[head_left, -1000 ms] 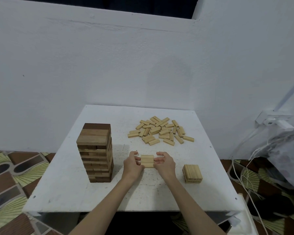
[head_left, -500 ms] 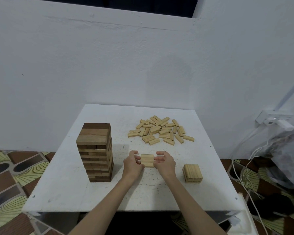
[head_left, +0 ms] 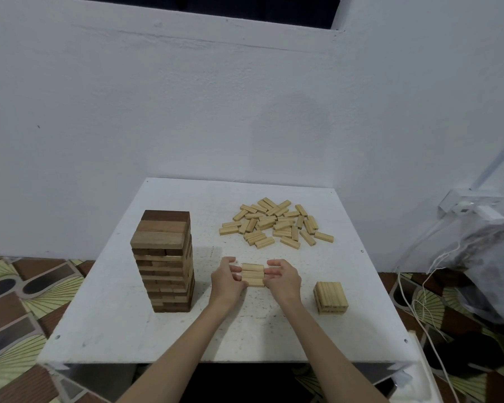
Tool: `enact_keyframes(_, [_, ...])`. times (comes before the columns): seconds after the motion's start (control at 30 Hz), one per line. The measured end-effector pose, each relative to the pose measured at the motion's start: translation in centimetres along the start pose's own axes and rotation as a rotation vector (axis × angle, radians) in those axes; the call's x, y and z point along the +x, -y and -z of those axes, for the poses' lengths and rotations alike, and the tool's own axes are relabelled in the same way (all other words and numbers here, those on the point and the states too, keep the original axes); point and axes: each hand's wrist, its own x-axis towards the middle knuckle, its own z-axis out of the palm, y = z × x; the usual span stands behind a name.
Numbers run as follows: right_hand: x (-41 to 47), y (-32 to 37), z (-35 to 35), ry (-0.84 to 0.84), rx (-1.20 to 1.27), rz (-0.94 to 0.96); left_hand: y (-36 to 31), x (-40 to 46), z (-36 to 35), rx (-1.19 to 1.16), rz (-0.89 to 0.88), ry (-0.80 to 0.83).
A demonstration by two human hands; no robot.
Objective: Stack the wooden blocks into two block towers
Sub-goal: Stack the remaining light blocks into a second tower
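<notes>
On the white counter (head_left: 105,324) a tall dark-wood block tower (head_left: 165,260) stands at the left. Beside it, the left hand (head_left: 227,282) and the right hand (head_left: 282,279) grasp three pale blocks (head_left: 253,274) from both ends. Behind lies a loose block pile (head_left: 275,223); at the right, a low pale stack (head_left: 330,298).

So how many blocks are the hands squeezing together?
3 blocks side by side on the table, pressed between the left hand and right hand. Any beneath would be hidden.

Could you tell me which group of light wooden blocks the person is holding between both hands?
The row of three blocks between the left hand and right hand, not the loose pile or short stack.
</notes>
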Motion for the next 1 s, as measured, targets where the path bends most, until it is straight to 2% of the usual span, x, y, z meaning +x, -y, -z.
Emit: enact_keyframes(1.0, [0.05,-0.14,-0.25,-0.03,0.013,0.004,-0.42,-0.54,0.31,-0.059,0.022,-0.027])
